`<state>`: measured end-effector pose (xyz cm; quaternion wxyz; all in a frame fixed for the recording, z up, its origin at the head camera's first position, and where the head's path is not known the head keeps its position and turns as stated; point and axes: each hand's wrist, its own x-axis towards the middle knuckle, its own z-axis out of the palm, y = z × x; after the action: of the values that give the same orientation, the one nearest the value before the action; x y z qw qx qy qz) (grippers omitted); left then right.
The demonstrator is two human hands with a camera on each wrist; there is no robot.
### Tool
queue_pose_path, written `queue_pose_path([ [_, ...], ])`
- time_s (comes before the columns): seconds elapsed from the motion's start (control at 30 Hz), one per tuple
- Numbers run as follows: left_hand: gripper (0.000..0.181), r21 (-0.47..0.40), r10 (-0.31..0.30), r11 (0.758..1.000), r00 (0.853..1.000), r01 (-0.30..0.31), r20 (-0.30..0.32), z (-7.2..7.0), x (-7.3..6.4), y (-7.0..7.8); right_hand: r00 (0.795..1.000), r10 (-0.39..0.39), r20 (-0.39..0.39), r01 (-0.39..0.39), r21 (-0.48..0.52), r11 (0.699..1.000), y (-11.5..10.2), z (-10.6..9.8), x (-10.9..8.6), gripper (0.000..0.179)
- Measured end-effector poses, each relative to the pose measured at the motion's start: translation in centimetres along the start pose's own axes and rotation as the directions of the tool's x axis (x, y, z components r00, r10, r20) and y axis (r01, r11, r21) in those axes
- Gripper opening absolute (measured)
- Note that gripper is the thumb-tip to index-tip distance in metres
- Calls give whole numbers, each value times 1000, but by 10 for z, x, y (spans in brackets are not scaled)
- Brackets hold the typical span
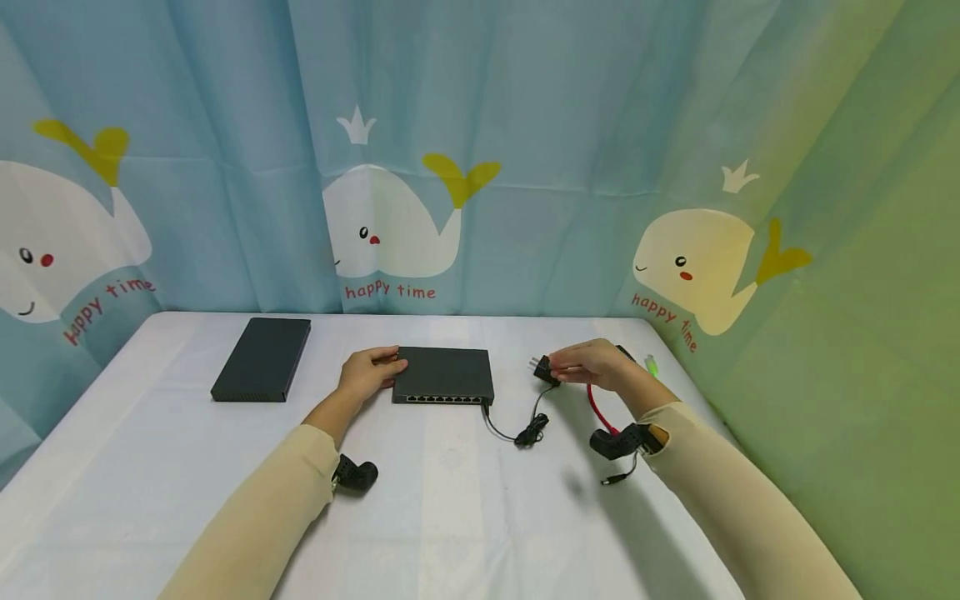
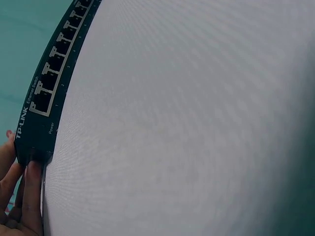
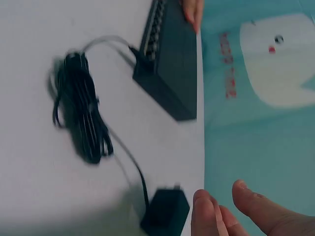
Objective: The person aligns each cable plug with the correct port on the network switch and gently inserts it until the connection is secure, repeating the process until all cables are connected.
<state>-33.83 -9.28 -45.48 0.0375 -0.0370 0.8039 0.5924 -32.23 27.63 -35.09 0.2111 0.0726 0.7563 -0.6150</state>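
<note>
The far edge of the white-covered table (image 1: 450, 525) runs along the whale-print curtain (image 1: 562, 125), and its right edge slants down close beside the right forearm. Between the table's near part and the TP-LINK Ethernet switch (image 1: 444, 373) spreads a broad stretch of white cloth, and a narrower strip separates the switch from the far edge. On the left, cloth also shows between the left hand (image 1: 367, 375) and a second dark flat box (image 1: 262, 358), which lies near the far edge, well apart from the hand. The right side is tighter: a red cable (image 1: 595, 407), a bright green connector (image 1: 651, 365) and a black barrel plug (image 1: 615, 479) lie around the right forearm and its wrist camera (image 1: 626, 442).

The switch lies flat, port row toward the person, and the left hand pinches its left end between thumb and fingers. A black cord runs from its near right corner through a tied bundle (image 1: 531, 431) to a black power adapter (image 1: 547, 371), prongs pointing leftward. The right hand (image 1: 592, 364) is at the adapter, fingers extended and held together, thumb apart from them; the adapter sits just beside the fingertips, outside that gap, and whether they touch it I cannot tell
</note>
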Motion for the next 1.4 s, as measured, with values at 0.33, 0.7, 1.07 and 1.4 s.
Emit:
queue_pose_path([
  [0.33, 50, 0, 8, 1000, 1000, -8, 5, 1, -1, 1, 987, 112, -119, -97, 130, 987, 15, -25, 6, 35],
  [0.7, 51, -14, 6, 1000, 1000, -5, 10, 1, -2, 1, 977, 93, -190, -77, 88, 993, 34, -19, 25, 16],
  [1.07, 51, -16, 20, 1000, 1000, -20, 18, 0, -4, 5, 953, 64, -298, -33, 106, 994, 38, -3, 32, 23],
  [1.4, 50, -19, 10, 1000, 1000, -9, 19, -2, -4, 6, 911, 46, -410, -43, 17, 999, 38, 4, 37, 34],
])
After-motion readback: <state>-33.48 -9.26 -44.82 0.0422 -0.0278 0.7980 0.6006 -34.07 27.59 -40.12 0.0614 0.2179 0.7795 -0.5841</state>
